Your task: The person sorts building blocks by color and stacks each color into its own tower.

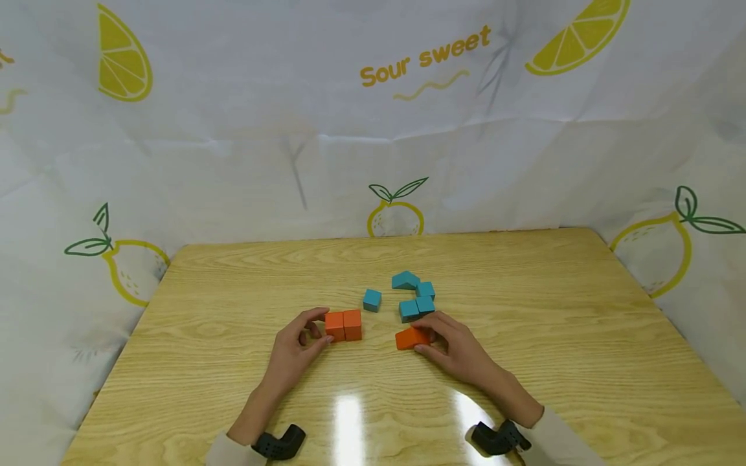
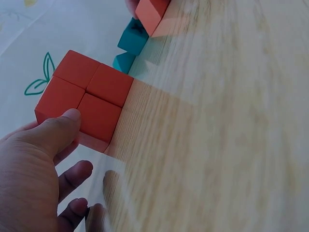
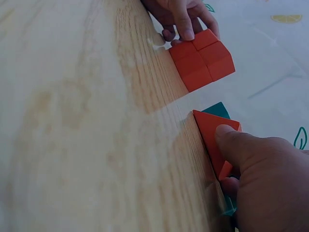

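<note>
Orange cubes, stacked two wide and two high, stand on the table in front of my left hand. That hand pinches the stack at its left side, with the thumb on the near face and a finger behind. To the right, my right hand pinches an orange triangular block at the tabletop. Its thumb presses the block's near face, a slanted triangle in the right wrist view. A gap of bare wood separates this block from the stack. My right fingers hide part of the block.
Behind the right hand, several blue blocks sit in a hooked cluster, with a sloped blue block at its far end. A lone blue cube stands between stack and cluster. A lemon-print cloth hangs behind the wooden table.
</note>
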Demonstrator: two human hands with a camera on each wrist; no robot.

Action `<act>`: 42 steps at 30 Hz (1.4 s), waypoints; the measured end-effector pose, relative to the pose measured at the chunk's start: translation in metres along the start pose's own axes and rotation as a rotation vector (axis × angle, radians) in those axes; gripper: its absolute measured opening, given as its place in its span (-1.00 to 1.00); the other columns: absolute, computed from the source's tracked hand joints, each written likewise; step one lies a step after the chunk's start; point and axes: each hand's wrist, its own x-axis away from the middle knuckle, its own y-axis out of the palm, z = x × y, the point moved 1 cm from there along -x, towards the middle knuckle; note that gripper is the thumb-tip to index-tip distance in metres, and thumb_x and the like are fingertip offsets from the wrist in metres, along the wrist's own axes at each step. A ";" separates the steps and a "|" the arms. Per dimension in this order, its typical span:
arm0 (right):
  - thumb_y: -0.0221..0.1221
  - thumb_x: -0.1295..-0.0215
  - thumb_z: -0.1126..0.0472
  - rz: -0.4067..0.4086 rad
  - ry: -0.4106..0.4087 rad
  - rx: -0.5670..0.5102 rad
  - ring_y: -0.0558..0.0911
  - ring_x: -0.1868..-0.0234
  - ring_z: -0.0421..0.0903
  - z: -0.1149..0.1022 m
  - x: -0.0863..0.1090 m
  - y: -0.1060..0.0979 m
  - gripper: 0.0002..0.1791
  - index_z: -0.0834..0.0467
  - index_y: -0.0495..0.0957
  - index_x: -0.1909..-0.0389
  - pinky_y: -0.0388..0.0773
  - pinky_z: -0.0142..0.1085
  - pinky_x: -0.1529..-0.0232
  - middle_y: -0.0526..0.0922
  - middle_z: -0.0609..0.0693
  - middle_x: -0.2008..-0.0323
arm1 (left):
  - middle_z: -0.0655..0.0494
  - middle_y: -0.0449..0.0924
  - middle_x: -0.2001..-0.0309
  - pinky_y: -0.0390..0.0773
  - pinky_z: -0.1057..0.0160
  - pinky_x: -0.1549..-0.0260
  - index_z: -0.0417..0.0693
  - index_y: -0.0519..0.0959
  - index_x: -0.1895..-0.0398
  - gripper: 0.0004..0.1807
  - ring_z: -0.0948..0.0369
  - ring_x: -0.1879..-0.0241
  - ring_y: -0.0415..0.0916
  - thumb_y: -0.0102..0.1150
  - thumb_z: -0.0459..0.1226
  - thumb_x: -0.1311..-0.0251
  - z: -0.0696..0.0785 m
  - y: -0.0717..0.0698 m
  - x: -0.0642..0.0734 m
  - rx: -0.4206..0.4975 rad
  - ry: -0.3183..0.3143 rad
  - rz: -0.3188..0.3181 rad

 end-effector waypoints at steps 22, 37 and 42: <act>0.39 -0.06 0.34 0.137 0.048 -0.065 0.47 0.37 -0.17 -0.010 -0.004 0.004 -0.55 0.16 0.58 -0.03 0.42 -0.41 0.44 0.57 -0.05 0.15 | 0.05 0.58 0.13 0.34 0.20 0.54 -0.13 0.51 -0.14 -0.46 0.18 0.38 0.43 0.37 -0.46 -0.03 0.003 0.001 0.000 -0.018 0.022 0.004; 0.35 -0.12 0.31 0.256 -0.074 -0.064 0.43 0.39 -0.11 -0.020 -0.019 0.013 -0.60 0.30 0.57 -0.01 0.32 -0.45 0.41 0.57 0.04 0.16 | -0.08 0.59 0.20 0.33 0.18 0.58 -0.31 0.52 -0.07 -0.50 0.01 0.45 0.44 0.34 -0.58 0.03 0.044 -0.008 -0.006 -0.037 0.033 0.010; 0.28 -0.25 0.17 0.287 -0.112 -0.067 0.42 0.39 -0.13 -0.018 -0.023 0.019 -0.62 0.33 0.57 -0.01 0.33 -0.43 0.40 0.56 0.06 0.13 | -0.09 0.59 0.20 0.31 0.22 0.58 -0.30 0.52 -0.08 -0.49 0.02 0.46 0.42 0.33 -0.58 0.03 0.043 -0.007 -0.006 -0.025 0.032 0.012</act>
